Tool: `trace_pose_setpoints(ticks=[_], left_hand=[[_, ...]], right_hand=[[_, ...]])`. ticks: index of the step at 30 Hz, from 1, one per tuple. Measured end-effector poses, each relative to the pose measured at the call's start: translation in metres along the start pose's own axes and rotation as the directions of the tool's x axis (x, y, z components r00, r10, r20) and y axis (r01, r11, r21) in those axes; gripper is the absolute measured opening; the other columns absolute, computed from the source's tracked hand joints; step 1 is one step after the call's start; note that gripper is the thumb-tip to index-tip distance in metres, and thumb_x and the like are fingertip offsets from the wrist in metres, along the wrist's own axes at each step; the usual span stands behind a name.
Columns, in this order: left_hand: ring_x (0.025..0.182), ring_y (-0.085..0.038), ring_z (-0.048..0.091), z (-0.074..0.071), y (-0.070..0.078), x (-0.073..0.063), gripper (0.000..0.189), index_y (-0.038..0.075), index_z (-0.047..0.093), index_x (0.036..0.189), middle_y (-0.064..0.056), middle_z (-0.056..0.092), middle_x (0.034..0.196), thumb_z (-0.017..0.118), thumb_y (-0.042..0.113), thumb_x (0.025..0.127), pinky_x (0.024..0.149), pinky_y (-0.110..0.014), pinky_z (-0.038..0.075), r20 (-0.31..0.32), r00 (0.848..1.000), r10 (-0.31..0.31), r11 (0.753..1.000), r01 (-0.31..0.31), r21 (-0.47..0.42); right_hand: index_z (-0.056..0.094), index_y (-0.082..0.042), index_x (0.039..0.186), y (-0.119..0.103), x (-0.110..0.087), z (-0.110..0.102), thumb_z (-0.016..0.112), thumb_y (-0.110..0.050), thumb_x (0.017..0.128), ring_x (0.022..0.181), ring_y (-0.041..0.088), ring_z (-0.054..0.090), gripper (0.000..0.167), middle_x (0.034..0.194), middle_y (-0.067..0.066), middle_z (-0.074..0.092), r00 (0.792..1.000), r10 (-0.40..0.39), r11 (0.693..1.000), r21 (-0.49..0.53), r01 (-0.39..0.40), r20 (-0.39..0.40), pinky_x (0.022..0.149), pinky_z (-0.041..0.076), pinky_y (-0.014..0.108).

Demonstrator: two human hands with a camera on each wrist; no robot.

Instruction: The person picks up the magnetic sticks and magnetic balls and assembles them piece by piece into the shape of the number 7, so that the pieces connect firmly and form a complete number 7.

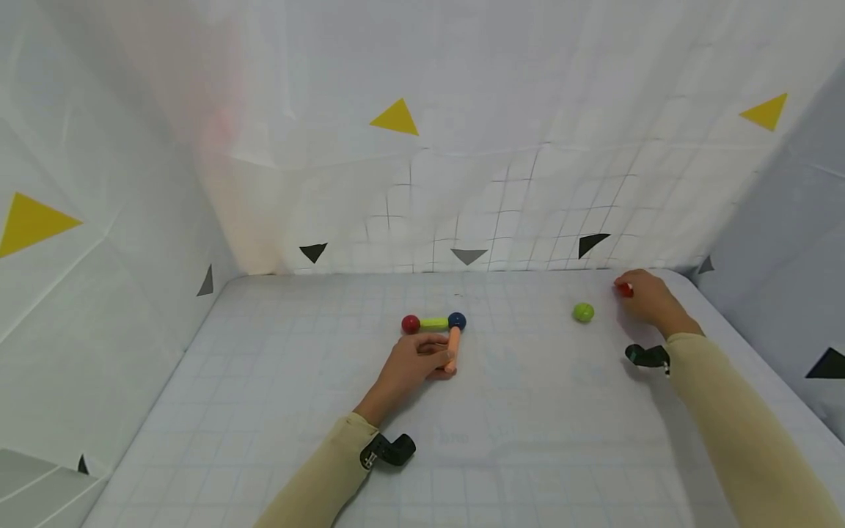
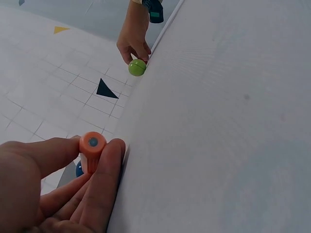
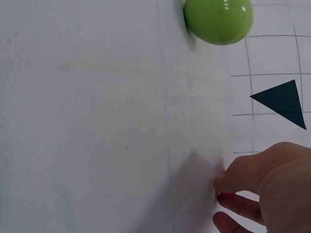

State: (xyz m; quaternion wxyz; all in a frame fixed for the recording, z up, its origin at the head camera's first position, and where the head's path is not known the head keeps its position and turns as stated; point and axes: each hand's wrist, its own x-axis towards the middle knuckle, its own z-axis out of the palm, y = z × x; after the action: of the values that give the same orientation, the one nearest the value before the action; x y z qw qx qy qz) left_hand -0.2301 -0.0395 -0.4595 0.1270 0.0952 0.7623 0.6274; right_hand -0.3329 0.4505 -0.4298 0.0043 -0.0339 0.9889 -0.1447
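Note:
My left hand [image 1: 411,364] pinches an orange magnetic rod [image 1: 453,347] between thumb and fingers. The rod's far end meets a dark blue ball [image 1: 457,320]; its near end, in the left wrist view, shows a round grey tip [image 2: 94,142]. From the blue ball a yellow-green rod [image 1: 433,323] runs left to a red ball [image 1: 411,323]. At the table's far right, my right hand [image 1: 650,299] grips a small red piece [image 1: 623,290], mostly hidden by the fingers, so I cannot tell its kind. A green ball [image 1: 583,312] lies just left of that hand.
The white table [image 1: 297,455] carries a faint grid. White sheets [image 1: 488,73] with yellow and black triangles rise behind it and at both sides. Black wrist cameras [image 1: 394,449] stick out from both sleeves, low over the table.

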Motion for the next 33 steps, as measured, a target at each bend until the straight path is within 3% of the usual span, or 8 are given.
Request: trace_pose_setpoints(ticks=[7, 15, 23, 33], left_hand=[[0.102, -0.015, 0.068, -0.0001, -0.0011, 0.0005, 0.035, 0.006, 0.071, 0.128, -0.001, 0.074, 0.107, 0.077, 0.021, 0.096, 0.094, -0.035, 0.054, -0.009, 1.000, 0.007, 0.999, -0.007, 0.043], [0.102, -0.018, 0.069, -0.0004, -0.0016, 0.0005, 0.035, 0.004, 0.070, 0.129, -0.004, 0.073, 0.107, 0.077, 0.018, 0.097, 0.089, -0.032, 0.058, 0.010, 1.000, 0.006, 1.000, -0.006, -0.022], [0.103, -0.016, 0.067, -0.0008, -0.0024, -0.0005, 0.036, 0.008, 0.072, 0.127, 0.001, 0.074, 0.106, 0.077, 0.025, 0.096, 0.097, -0.039, 0.053, -0.014, 0.999, 0.039, 0.998, -0.038, 0.059], [0.100, -0.015, 0.066, -0.0001, -0.0033, -0.0002, 0.033, 0.010, 0.075, 0.124, 0.002, 0.073, 0.105, 0.078, 0.025, 0.095, 0.092, -0.037, 0.053, -0.043, 0.997, 0.061, 0.994, -0.057, 0.088]], right_hand=[[0.050, 0.022, 0.131, -0.0003, -0.0021, 0.0012, 0.061, -0.001, 0.097, 0.108, 0.054, 0.047, 0.043, 0.122, 0.040, 0.045, 0.998, 0.068, 0.997, 0.036, -0.068, -0.002, 0.097, 0.044, 0.067], [0.046, 0.018, 0.135, -0.0028, -0.0045, -0.0020, 0.062, -0.005, 0.097, 0.106, 0.051, 0.051, 0.047, 0.118, 0.038, 0.054, 0.988, 0.142, 0.987, 0.070, -0.146, 0.062, 0.093, 0.048, 0.065], [0.047, 0.020, 0.132, 0.0003, -0.0047, 0.0001, 0.064, -0.010, 0.098, 0.106, 0.052, 0.051, 0.049, 0.118, 0.038, 0.054, 0.989, 0.138, 0.987, 0.077, -0.142, 0.052, 0.093, 0.048, 0.064], [0.038, 0.022, 0.139, -0.0039, -0.0080, 0.0020, 0.064, -0.011, 0.099, 0.117, 0.057, 0.048, 0.058, 0.125, 0.041, 0.050, 0.987, 0.158, 0.982, 0.104, -0.160, 0.026, 0.098, 0.045, 0.067]])
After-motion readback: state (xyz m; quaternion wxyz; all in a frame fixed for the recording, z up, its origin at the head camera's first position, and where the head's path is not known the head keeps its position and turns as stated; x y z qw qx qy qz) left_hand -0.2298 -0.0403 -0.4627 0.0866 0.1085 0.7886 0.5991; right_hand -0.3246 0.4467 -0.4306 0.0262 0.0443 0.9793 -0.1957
